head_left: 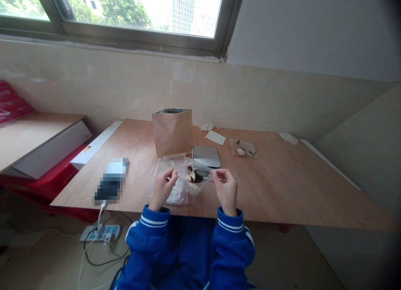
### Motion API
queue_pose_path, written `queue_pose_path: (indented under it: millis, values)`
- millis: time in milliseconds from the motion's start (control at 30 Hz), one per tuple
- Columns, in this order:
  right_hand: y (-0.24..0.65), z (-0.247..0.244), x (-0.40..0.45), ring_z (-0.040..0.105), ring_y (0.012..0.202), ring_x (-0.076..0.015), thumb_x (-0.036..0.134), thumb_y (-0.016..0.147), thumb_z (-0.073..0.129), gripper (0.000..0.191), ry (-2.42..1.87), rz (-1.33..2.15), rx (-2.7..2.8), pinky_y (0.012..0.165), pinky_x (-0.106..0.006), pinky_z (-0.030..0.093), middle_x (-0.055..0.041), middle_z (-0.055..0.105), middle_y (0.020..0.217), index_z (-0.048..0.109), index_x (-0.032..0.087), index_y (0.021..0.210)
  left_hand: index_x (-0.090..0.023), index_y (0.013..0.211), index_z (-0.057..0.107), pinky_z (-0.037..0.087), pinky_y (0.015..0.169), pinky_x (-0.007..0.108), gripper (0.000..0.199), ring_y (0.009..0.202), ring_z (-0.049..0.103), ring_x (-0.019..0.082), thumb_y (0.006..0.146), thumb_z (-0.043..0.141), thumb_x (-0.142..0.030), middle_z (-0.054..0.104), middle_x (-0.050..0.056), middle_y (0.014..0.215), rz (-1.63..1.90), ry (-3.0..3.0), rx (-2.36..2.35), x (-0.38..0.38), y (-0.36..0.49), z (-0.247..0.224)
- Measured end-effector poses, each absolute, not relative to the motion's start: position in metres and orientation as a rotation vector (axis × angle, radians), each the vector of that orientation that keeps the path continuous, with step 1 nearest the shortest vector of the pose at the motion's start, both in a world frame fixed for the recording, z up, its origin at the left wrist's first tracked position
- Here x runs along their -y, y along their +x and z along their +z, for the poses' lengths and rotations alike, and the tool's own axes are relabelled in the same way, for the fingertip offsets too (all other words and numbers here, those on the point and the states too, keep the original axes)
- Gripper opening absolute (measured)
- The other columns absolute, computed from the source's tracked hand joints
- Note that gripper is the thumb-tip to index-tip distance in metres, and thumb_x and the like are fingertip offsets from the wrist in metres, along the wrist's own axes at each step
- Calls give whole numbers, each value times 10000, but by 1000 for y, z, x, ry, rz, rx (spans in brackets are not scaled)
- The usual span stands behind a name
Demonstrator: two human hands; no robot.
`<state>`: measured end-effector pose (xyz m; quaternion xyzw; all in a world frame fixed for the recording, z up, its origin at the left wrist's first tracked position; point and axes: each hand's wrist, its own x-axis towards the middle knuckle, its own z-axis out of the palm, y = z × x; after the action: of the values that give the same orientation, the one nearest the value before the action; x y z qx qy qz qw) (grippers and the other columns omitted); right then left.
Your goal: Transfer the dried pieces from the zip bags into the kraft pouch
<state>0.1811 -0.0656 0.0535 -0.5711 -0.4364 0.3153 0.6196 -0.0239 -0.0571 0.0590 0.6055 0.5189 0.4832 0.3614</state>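
A clear zip bag (196, 189) is stretched between my two hands above the table's front part. Inside it lie several pale and dark pieces (193, 176), whose kind I cannot make out. My left hand (163, 185) pinches the bag's left corner, and my right hand (226, 187) pinches the right corner. Below and to the left, a stack of clear zip bags (178, 197) with red edges lies on the table. Just behind the held bag is a flat silver device (206, 155), like a small scale, partly covered by the bag.
A brown paper pouch (173, 133) stands open-topped at the back. Another filled clear bag (243, 150) and a white card (215, 137) lie right of it. A phone (111, 181) with a charging cable is at left, above a power strip (102, 232) on the floor.
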Motion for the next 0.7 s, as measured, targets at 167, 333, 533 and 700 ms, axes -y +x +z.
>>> queue_pose_path:
  millis: [167,333,533,700]
  values:
    - [156,73,72,710,739,-224,522,749,719,384,-1093,846,847,658,-352,580,-105,742,873,582,182,862,-190,774,526,459,552,247,399,670,543,137,937,364,-517,554,16,747,1331,1324,-1167,56,-16,51]
    - [144,85,73,709,690,-217,509,732,733,383,-1007,931,785,596,-337,586,-79,744,813,567,190,866,-194,1132,535,535,850,365,378,1032,621,214,880,533,-475,622,107,1155,1310,1121,-1055,49,8,40]
    - [132,83,71,696,716,-187,468,769,714,339,-956,988,829,673,-345,596,-53,721,859,538,206,893,-161,1061,646,529,889,358,431,963,667,218,818,583,-511,702,79,1024,1321,583,-707,52,32,40]
    - [125,88,77,621,969,-182,330,796,708,322,-983,605,1036,848,-362,559,-71,602,1101,536,224,1047,-181,967,707,526,767,276,316,878,663,190,817,599,-438,720,50,905,1463,677,-837,37,14,46]
